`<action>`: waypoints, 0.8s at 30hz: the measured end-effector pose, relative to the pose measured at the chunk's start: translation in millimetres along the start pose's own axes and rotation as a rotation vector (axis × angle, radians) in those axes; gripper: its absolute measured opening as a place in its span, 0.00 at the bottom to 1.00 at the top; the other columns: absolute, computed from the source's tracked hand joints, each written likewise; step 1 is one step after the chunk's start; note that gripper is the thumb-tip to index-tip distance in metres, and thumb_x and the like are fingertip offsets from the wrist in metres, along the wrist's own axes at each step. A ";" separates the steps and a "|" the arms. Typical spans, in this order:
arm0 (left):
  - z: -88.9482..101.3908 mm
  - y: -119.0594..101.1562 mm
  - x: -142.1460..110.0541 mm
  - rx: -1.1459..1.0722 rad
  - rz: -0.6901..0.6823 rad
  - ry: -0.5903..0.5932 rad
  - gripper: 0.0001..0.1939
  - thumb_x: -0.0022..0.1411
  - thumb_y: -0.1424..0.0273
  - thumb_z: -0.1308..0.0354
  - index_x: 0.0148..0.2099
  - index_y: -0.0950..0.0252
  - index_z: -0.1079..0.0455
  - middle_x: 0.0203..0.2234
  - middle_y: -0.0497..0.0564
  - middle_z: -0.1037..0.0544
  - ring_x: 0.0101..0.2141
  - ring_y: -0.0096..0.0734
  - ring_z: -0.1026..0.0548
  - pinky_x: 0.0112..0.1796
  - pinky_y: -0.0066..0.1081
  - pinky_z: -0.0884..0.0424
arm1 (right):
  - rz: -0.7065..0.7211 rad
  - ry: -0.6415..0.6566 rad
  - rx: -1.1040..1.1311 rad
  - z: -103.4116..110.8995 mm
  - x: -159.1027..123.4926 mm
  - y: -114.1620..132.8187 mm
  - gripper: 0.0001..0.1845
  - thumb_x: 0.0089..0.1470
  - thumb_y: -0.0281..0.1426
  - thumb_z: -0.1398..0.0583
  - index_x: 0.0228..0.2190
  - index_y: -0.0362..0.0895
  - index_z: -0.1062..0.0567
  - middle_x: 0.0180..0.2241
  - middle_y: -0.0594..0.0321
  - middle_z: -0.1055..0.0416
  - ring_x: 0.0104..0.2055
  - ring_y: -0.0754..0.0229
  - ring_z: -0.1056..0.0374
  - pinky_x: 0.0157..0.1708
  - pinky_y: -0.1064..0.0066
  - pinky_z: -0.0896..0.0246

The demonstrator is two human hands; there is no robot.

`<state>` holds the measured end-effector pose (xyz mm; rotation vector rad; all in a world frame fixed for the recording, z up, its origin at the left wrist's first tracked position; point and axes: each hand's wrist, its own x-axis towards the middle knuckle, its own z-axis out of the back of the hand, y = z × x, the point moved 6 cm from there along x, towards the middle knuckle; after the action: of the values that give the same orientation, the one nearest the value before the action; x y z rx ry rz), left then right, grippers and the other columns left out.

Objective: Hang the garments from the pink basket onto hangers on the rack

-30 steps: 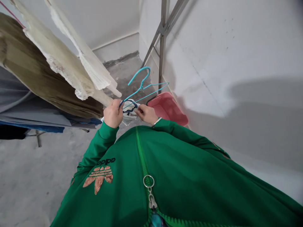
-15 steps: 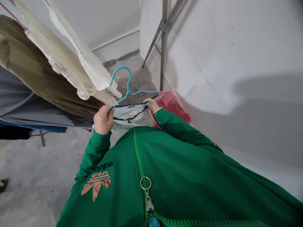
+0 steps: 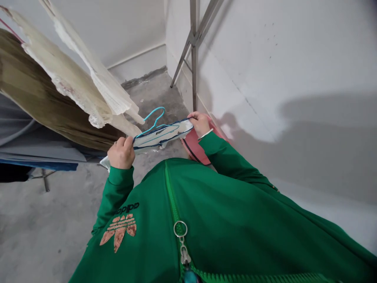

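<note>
Lowering the hook of the teal wire hanger (image 3: 155, 120) since the earlier frame, I'm tipping it from standing high to lying back near the level of my hands, and I'm drawing the white garment (image 3: 160, 137) with navy trim out flat along the hanger's bar. My left hand (image 3: 119, 154) is closed firmly around the garment's near end and the hanger's arm, with the fabric's loose corner poking out below my fist. My right hand (image 3: 200, 124) is gripping the far end, its fingers curled over the navy edge where the other arm of the hanger sits. The garment is stretching taut between my hands, just in front of my green zip jacket (image 3: 235, 220), with the hook rising behind its upper edge. Below my right wrist, a pink plastic basket (image 3: 194, 151) is sitting on the concrete floor (image 3: 50, 220) against the wall (image 3: 265, 59), and metal rack legs (image 3: 193, 51) are standing in the corner beyond it. To my left, a cream lace-edged cloth (image 3: 66, 78) and an olive cloth (image 3: 32, 86) are hanging at a slant, near my left hand but not touching it, above a grey sheet (image 3: 17, 145).
</note>
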<state>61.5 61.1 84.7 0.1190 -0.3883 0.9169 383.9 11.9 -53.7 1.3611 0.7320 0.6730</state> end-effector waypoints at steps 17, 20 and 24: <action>26.0 11.9 3.5 -0.285 -0.050 -0.277 0.11 0.65 0.66 0.50 0.36 0.63 0.28 0.24 0.51 0.35 0.27 0.32 0.35 0.31 0.30 0.41 | 0.813 0.499 -0.738 -11.3 -32.8 71.4 0.18 0.61 0.34 0.48 0.47 0.41 0.28 0.45 0.49 0.27 0.49 0.50 0.33 0.51 0.54 0.37; 23.7 10.3 6.0 -0.298 -0.051 -0.223 0.11 0.65 0.65 0.50 0.37 0.64 0.28 0.26 0.51 0.33 0.29 0.32 0.33 0.33 0.30 0.39 | 0.857 0.535 -0.758 -23.2 -37.3 78.0 0.18 0.63 0.33 0.53 0.44 0.40 0.27 0.40 0.50 0.26 0.44 0.53 0.31 0.43 0.61 0.34; 15.1 17.3 8.9 -0.236 -0.012 -0.119 0.12 0.65 0.66 0.51 0.39 0.65 0.28 0.31 0.54 0.30 0.34 0.35 0.31 0.36 0.31 0.36 | 0.958 0.522 -0.727 -31.7 -51.4 101.5 0.19 0.64 0.34 0.54 0.42 0.40 0.27 0.38 0.52 0.26 0.40 0.55 0.29 0.38 0.65 0.35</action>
<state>48.4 74.3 100.9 -0.0406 -0.6024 0.8478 326.8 0.4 49.0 0.7791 0.1178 1.8903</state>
